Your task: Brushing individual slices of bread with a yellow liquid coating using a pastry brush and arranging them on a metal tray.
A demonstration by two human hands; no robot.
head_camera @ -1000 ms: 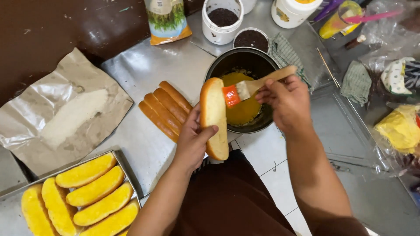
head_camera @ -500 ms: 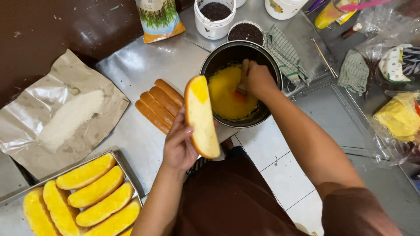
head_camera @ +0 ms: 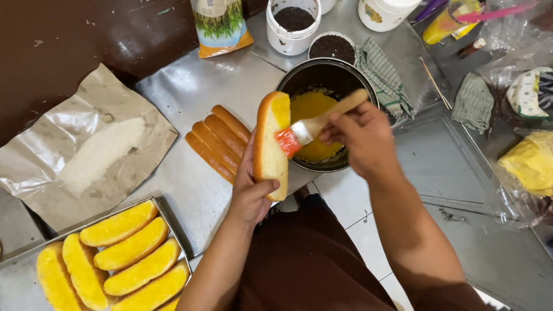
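Observation:
My left hand (head_camera: 252, 190) holds a long bread roll (head_camera: 270, 144) upright over the counter edge, its cut face partly coated yellow near the top. My right hand (head_camera: 358, 135) grips a wooden-handled pastry brush (head_camera: 314, 125) whose orange bristles touch the roll's cut face. Just behind stands a black pot (head_camera: 299, 78) with yellow spread in it. Several uncoated brown rolls (head_camera: 218, 141) lie side by side on the steel counter to the left.
A metal tray (head_camera: 178, 245) at the lower left holds several yellow-coated rolls (head_camera: 118, 256). Crumpled brown paper (head_camera: 86, 152) with white crumbs lies at the left. Tubs of dark sprinkles (head_camera: 294, 20), a packet (head_camera: 220, 26), cloths (head_camera: 383, 75) and plastic bags (head_camera: 530, 161) crowd the back and right.
My right hand has lifted the brush out of the pot and brought its bristles onto the roll. My left hand has turned the roll more upright.

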